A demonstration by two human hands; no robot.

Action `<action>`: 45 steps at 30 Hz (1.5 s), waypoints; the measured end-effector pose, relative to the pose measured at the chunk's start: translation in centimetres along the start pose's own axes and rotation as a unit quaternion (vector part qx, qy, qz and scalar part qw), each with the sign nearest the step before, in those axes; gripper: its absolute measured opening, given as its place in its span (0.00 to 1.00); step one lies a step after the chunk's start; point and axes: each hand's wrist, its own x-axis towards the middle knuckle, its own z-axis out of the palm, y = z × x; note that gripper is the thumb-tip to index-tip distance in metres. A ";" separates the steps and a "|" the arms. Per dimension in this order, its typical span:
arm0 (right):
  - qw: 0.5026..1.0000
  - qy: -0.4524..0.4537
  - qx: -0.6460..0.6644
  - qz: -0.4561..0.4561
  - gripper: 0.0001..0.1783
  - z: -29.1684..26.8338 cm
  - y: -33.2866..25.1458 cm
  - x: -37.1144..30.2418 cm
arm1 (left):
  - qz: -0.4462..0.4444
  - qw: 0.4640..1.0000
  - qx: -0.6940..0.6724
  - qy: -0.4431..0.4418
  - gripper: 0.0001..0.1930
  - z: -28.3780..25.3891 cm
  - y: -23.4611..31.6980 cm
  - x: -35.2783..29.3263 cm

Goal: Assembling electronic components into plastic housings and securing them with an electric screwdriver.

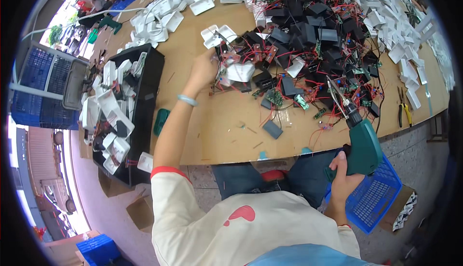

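My right hand [346, 177] is wrapped round the handle of a dark green power screwdriver [365, 145]. Its long bit points away over the near right part of the heap. At the left edge of the heap, my left hand [206, 67] has its fingers closed; what they hold is hidden among the parts. Just beyond that hand lie open white plastic casings [218, 35]. Beside it are a white casing piece [240, 72], red wires and small circuit boards. The heap of black plastic boxes [308, 33] with red wires fills the middle and far side of the table.
The cardboard-covered table [212, 138] has a black crate [153, 75] of white casings at its left. A green object [161, 121] lies beside the crate. Pliers [404, 109] with yellow-black handles lie at the right. White casings [393, 29] cover the far right. A blue basket [374, 201] stands below.
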 end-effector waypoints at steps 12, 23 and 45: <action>0.998 -0.028 0.049 -0.012 0.18 -1.1 -0.9 -2.9 | 0.101 0.952 0.130 0.259 0.14 -6.5 4.3 -9.5; 0.998 -0.049 0.024 -0.018 0.19 -1.8 -1.4 -3.6 | 0.186 0.976 0.113 -0.003 0.28 1.0 10.1 -19.9; 0.997 -0.067 0.019 0.012 0.17 -1.1 -1.3 -3.8 | 0.163 0.985 -0.008 0.059 0.24 -4.6 3.2 -19.6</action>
